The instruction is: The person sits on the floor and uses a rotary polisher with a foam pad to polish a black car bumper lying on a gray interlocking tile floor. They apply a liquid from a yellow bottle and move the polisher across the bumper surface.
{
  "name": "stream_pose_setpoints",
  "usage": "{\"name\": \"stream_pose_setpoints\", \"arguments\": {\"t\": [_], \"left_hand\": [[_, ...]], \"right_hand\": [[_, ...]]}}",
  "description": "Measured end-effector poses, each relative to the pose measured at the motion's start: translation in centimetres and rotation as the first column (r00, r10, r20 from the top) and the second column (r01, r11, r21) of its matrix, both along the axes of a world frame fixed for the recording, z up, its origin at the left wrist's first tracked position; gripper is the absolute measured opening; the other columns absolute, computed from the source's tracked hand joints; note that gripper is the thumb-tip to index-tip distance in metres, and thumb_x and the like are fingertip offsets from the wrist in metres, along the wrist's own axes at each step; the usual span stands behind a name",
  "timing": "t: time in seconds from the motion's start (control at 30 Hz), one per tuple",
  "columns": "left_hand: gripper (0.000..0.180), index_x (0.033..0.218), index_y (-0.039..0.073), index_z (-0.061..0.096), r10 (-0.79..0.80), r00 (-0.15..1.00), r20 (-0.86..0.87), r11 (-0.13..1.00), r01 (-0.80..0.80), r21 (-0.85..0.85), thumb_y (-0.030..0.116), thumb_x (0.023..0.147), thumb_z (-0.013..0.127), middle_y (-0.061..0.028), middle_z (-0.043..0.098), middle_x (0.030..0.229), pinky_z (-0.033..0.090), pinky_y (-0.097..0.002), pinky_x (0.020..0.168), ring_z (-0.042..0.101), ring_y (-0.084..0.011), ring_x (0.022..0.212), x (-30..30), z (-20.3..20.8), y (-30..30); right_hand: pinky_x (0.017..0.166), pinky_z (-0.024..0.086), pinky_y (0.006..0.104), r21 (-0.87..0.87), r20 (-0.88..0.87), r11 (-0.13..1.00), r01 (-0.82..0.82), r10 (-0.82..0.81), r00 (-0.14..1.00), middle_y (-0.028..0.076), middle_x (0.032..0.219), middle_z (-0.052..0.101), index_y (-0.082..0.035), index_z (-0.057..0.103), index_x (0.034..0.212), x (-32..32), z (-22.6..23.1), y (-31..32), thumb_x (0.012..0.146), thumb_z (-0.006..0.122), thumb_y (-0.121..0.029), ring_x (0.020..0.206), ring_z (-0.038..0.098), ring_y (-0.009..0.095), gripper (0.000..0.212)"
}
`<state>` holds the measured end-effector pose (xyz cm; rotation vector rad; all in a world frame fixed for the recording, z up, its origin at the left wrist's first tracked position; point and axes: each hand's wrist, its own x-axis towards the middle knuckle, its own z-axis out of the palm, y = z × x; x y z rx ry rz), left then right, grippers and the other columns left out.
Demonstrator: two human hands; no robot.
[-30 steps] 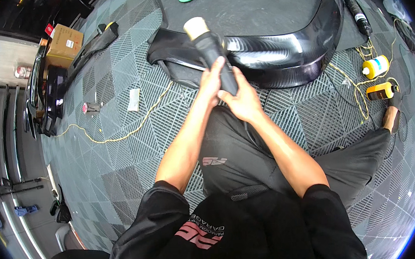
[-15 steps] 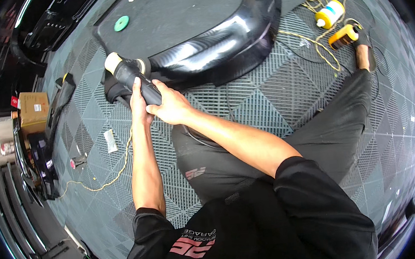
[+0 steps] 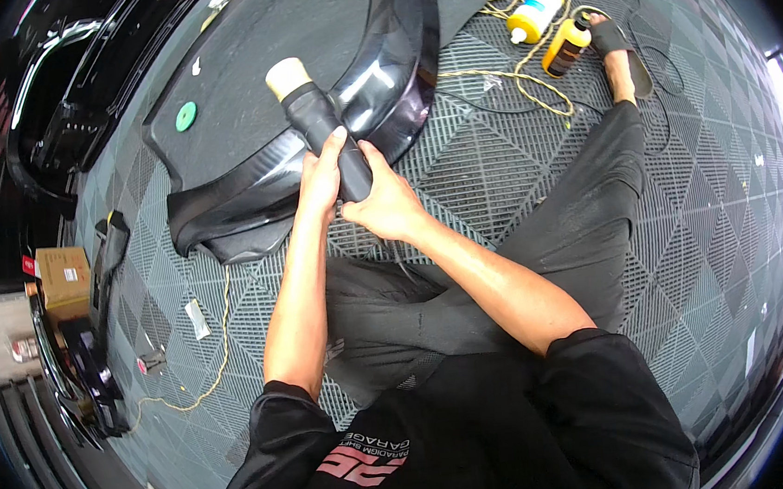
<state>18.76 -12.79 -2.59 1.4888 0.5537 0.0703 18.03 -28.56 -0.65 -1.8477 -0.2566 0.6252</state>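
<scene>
A black polisher with a pale yellow head points away from me, over the middle of a glossy black curved car body panel. My left hand is wrapped round the left side of its body, thumb along the top. Nearer its rear end, my right hand closes round the handle from the right. The polisher's underside and pad are hidden, so I cannot tell whether it touches the panel. The panel lies on a dark mat, its left end close to the mat's near edge.
A green round pad lies on the mat. At the far right, a yellow bottle and an amber bottle lie near my foot, beside a looping yellow cord. A cardboard box stands at the left on grey grid flooring.
The polisher, held in both hands, has moved right along the panel from its left end and turned more upright in view. The whole view has shifted too.
</scene>
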Motion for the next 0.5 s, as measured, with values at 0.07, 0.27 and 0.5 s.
{"name": "stream_pose_setpoints", "arguments": {"t": [0.07, 0.27, 0.5], "left_hand": [[0.061, 0.118, -0.002, 0.065, -0.087, 0.996, -0.006, 0.993, 0.087, 0.084, 0.053, 0.095, 0.076, -0.0098, 0.072, 0.094, 0.058, -0.0330, 0.067, 0.070, -0.0171, 0.075, 1.6, 0.3, -1.6], [0.069, 0.116, -0.006, 0.067, -0.180, 0.977, -0.110, 0.907, 0.208, 0.366, 0.051, 0.083, 0.088, -0.0182, 0.075, 0.098, 0.059, -0.0361, 0.075, 0.074, -0.0233, 0.081, 4.8, 0.4, -5.3], [0.076, 0.118, -0.008, 0.070, -0.272, 0.916, -0.296, 0.677, 0.401, 0.617, 0.054, 0.078, 0.089, -0.0238, 0.077, 0.099, 0.059, -0.0397, 0.082, 0.077, -0.0292, 0.089, 3.9, 1.5, -9.9]], "right_hand": [[0.102, 0.055, 0.0425, 0.009, 0.024, 0.995, 0.097, -0.097, 0.995, 0.029, 0.134, 0.066, -0.002, 0.018, 0.170, 0.4, -0.8, -1.1, 0.071, 0.084, -0.026, 0.118, 0.071, 0.036, 0.121], [0.099, 0.056, 0.0409, 0.234, -0.075, 0.921, 0.311, -0.301, 0.951, 0.019, 0.124, 0.068, 0.001, 0.038, 0.155, 0.9, -4.8, -2.1, 0.068, 0.088, -0.019, 0.114, 0.070, 0.030, 0.103], [0.091, 0.056, 0.0335, 0.661, -0.347, 0.587, 0.467, -0.313, 0.884, 0.007, 0.120, 0.061, -0.001, 0.044, 0.145, -1.6, -6.8, -3.9, 0.072, 0.081, -0.003, 0.106, 0.063, 0.017, 0.082]]}}
